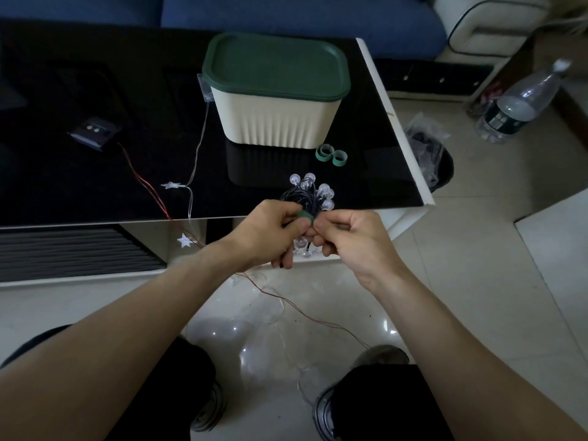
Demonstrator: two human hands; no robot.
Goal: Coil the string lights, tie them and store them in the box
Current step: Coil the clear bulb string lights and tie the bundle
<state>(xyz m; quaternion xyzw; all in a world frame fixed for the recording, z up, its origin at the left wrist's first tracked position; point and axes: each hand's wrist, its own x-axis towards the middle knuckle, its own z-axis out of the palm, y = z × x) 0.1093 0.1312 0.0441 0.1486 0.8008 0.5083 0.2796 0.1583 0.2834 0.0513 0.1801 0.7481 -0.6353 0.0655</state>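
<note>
A coiled bundle of bulb string lights (310,194) on dark wire is held over the front edge of the black table (111,173). My left hand (270,232) grips the bundle, its thumb pressing a green strap (306,217) wrapped around it. My right hand (345,238) pinches the strap's other side, fingers closed. A cream box with a closed green lid (276,90) stands behind on the table. Two more green straps (331,154) lie curled by the box's front right corner.
A second string with star lights (170,185) and red wire (146,183) runs from a battery pack (94,132) across the table and down to the floor. A plastic bottle (521,103) and a bin with a bag (429,154) sit right of the table.
</note>
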